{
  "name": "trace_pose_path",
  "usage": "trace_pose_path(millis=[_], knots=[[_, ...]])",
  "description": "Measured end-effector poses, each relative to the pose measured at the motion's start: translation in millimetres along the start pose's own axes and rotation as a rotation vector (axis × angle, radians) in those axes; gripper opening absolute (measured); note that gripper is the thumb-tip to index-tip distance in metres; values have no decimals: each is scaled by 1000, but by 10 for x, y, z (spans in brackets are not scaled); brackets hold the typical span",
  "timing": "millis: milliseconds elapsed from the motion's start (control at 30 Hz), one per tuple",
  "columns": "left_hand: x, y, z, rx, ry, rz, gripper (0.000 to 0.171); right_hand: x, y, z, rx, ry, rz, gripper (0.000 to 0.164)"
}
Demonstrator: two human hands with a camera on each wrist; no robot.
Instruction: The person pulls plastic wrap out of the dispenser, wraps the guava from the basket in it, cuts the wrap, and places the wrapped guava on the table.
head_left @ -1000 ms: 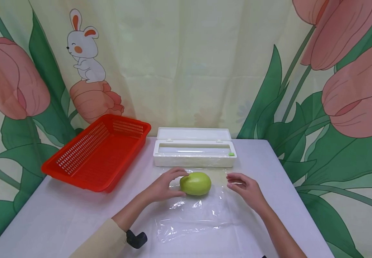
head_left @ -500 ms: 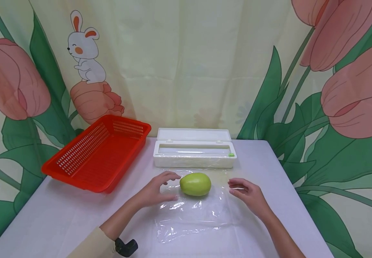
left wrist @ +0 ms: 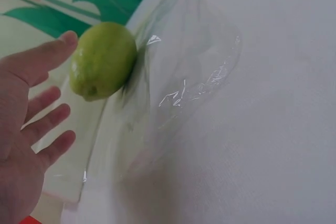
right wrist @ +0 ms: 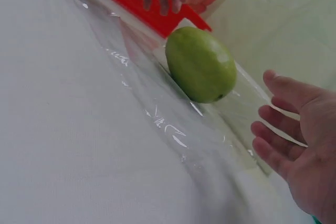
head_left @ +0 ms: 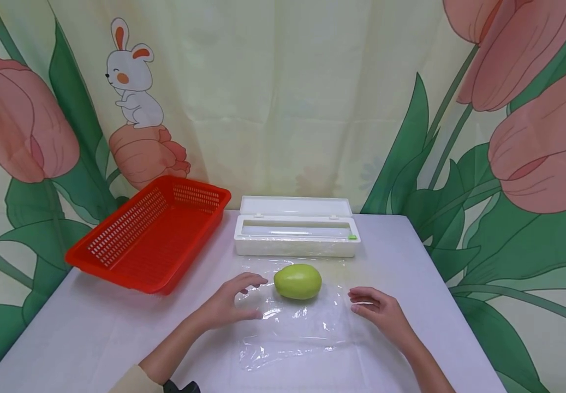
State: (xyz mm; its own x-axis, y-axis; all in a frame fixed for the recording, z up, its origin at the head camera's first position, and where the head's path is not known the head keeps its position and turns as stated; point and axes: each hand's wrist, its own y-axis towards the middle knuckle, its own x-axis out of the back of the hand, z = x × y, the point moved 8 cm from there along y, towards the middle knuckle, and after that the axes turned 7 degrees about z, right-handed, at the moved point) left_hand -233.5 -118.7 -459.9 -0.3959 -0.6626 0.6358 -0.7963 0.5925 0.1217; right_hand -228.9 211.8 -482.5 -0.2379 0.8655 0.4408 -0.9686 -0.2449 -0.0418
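Note:
A smooth green fruit, like a mango (head_left: pixel 297 281), lies on a sheet of clear plastic wrap (head_left: pixel 307 325) spread over the table. To its left hovers my left hand (head_left: pixel 227 302), fingers and thumb apart and relaxed, touching no fruit. My right hand (head_left: pixel 378 311) is at the right side of the wrap, its fingers loosely bent with nothing in them. Both wrist views show a gap between each hand and the green fruit (left wrist: pixel 103 60). Behind the fruit stands a white cling-film dispenser (head_left: pixel 296 248), lid raised, with the film coming out over its front.
A red plastic basket (head_left: pixel 155 256) with slotted sides sits at the back left of the white-covered table (head_left: pixel 91 333). A small green slider (head_left: pixel 352 237) is on the dispenser's right end. A curtain (head_left: pixel 307 98) printed with tulips and a rabbit hangs behind the table.
My left hand has drawn away from the green fruit, moving left and toward me. My right hand has moved slightly toward me. The fruit stays in place on the wrap.

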Motion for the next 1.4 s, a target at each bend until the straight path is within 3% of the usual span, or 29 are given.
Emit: trace_pose_path(millis=[267, 433, 733, 1000, 1167, 1400], knots=[[-44, -78, 68, 5, -24, 3, 64, 6, -84, -50, 7, -18, 50, 38], [-30, -152, 68, -41, -19, 7, 57, 0, -134, -70, 24, -68, 124, 32], [-176, -239, 144, -80, -56, 162, 21, -87, -193, -233, 36, -141, 318, 30], [-271, -287, 124, -151, -83, 261, 17, -148, -228, -283, 79, -116, 395, 28], [-305, -316, 182, -131, -16, 290, 18, -170, -220, -313, 104, -143, 392, 20], [-332, -314, 165, -170, 108, 271, 14, -170, -197, -315, 115, -172, 375, 6]])
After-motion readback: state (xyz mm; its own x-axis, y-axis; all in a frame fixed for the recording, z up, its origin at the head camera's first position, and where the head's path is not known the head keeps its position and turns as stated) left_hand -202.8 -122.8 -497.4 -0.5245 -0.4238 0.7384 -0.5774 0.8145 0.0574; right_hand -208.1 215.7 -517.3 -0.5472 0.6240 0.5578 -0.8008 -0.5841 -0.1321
